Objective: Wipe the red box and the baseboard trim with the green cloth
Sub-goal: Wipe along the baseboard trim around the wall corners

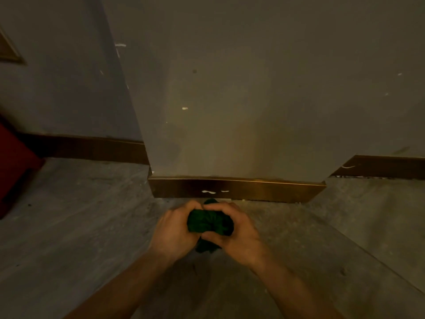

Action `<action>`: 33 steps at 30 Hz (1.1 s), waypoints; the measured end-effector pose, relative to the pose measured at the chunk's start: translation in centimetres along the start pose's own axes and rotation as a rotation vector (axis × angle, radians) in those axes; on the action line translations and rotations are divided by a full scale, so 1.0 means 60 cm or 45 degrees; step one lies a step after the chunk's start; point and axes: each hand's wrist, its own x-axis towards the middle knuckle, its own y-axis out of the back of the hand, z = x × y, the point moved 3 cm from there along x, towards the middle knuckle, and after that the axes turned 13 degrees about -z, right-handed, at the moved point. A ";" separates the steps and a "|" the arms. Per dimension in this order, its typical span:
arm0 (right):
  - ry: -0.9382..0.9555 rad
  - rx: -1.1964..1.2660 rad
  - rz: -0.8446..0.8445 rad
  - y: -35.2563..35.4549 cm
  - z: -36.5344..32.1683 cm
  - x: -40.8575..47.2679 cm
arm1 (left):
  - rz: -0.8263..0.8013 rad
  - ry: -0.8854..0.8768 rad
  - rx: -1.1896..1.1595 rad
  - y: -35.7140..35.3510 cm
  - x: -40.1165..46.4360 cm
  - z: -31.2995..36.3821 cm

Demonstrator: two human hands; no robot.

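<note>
A bunched green cloth [208, 223] is held between both hands low in the middle of the view. My left hand [173, 231] grips its left side and my right hand [239, 231] grips its right side, thumbs over the top. Just beyond the hands, the brown baseboard trim [236, 188] runs along the foot of a projecting wall column and carries small white marks. The cloth does not touch the trim. The red box [13, 166] shows only partly at the far left edge, on the floor.
The grey column [230, 100] juts out from the walls. More baseboard [92, 148] runs along the left wall, and another stretch of baseboard [381, 166] along the right one. The grey floor [80, 226] spreads around my arms. A frame corner [9, 49] hangs upper left.
</note>
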 end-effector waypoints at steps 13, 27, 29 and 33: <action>0.148 -0.944 0.181 0.003 -0.019 0.013 | -0.007 0.189 0.676 -0.044 -0.010 -0.075; 0.375 -1.773 -0.199 -0.038 0.009 0.099 | -0.114 0.179 0.793 -0.091 0.002 -0.108; 0.471 -1.856 -0.171 -0.039 0.017 0.111 | -0.102 0.185 0.781 -0.093 0.005 -0.109; 0.526 -2.023 -0.189 -0.040 0.028 0.127 | -0.103 0.184 0.770 -0.096 0.008 -0.112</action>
